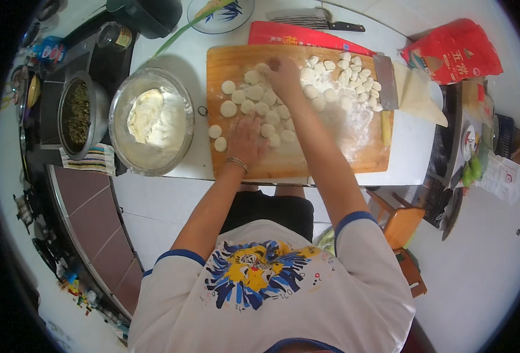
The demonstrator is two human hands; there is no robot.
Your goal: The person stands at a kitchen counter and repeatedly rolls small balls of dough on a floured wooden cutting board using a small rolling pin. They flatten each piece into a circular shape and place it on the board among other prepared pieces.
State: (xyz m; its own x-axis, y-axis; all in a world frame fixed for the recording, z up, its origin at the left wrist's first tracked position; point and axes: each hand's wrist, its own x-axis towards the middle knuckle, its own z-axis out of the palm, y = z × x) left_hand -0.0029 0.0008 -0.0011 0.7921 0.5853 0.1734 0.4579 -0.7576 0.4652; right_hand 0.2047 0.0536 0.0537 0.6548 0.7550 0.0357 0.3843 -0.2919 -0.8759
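My left hand point(248, 138) lies palm down at the board's near left part, fingers stretched out, touching or just beside flattened dough rounds point(229, 109). A bracelet circles its wrist. Farther off, my right hand point(283, 79) reaches across the wooden board point(295, 167), its fingers curled down next to a dough round point(263, 69); whatever is under them is hidden. Small uncut-looking dough lumps point(363, 82) cluster at the far right in loose flour. Several more flat rounds lie between and around my hands.
A metal bowl point(183, 141) with a dough mass point(146, 115) stands left of the board. Beyond it is a pot of dark chopped filling point(76, 115). A dough scraper point(385, 82) and rolling pin point(386, 128) lie right; a knife point(345, 26) lies behind.
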